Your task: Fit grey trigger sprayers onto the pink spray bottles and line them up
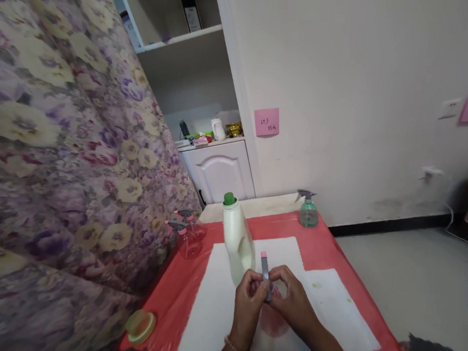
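A pink see-through spray bottle stands upright between my hands, its grey trigger head tipped with a pink nozzle that points away from me. My left hand is closed on the near left part of the head. From the other side, my right hand grips around the pink collar, with thumb and fingers bent. Both hands partly hide the collar and trigger. Just beyond my left hand rises a pale green detergent bottle with a green spout and no cap over it.
White cloths lie over the red table cover. Two pink spray bottles stand at the left edge, a green spray bottle at the far right corner. A round yellow-green lid lies near left, beside the floral curtain.
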`<state>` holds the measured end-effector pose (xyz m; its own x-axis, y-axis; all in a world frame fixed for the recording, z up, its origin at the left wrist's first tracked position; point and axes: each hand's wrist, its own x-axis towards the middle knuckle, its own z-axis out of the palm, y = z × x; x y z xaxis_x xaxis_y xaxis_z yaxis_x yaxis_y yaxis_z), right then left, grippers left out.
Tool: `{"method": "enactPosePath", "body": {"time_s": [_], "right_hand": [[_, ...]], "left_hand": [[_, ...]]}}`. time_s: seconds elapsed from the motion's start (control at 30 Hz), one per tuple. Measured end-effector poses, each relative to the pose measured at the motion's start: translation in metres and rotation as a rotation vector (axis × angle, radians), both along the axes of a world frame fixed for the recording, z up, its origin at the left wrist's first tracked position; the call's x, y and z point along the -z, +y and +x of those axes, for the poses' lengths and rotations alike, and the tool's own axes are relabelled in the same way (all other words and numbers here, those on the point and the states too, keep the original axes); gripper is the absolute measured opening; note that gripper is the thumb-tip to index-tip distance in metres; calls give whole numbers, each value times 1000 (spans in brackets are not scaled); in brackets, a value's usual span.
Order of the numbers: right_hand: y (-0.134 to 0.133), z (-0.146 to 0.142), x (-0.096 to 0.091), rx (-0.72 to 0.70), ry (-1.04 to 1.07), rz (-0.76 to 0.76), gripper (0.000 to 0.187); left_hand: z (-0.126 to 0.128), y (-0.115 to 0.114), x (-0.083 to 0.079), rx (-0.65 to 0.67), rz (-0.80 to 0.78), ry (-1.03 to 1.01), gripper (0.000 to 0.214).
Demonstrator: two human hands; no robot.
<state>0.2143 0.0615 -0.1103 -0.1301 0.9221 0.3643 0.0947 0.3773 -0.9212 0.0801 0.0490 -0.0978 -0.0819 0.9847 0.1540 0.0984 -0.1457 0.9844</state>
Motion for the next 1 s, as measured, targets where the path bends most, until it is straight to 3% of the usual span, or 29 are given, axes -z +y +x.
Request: {"method": "enactPosePath", "body": {"time_s": [0.07,0.23,0.43,0.6,0.77,1.0], "right_hand": [[-1,-1,1,7,-6,-25,17],[-2,3,3,-162,-6,50,10],[-2,0,11,-25,-44,15,11],[-2,5,6,-171,-28,55,17],[-1,3,5,-54,-32,89,9],[-2,1,0,-71,-21,66,10]], "left_hand": [[0,0,1,-3,-5,3,27],[-1,0,7,-4,21,8,27],[0,-2,7,-33,32,38,24],[3,-2,5,-30,32,10,28],[3,-3,2,-25,12,-14,28],[3,-4,-4,-33,-7,-3,27]]}}
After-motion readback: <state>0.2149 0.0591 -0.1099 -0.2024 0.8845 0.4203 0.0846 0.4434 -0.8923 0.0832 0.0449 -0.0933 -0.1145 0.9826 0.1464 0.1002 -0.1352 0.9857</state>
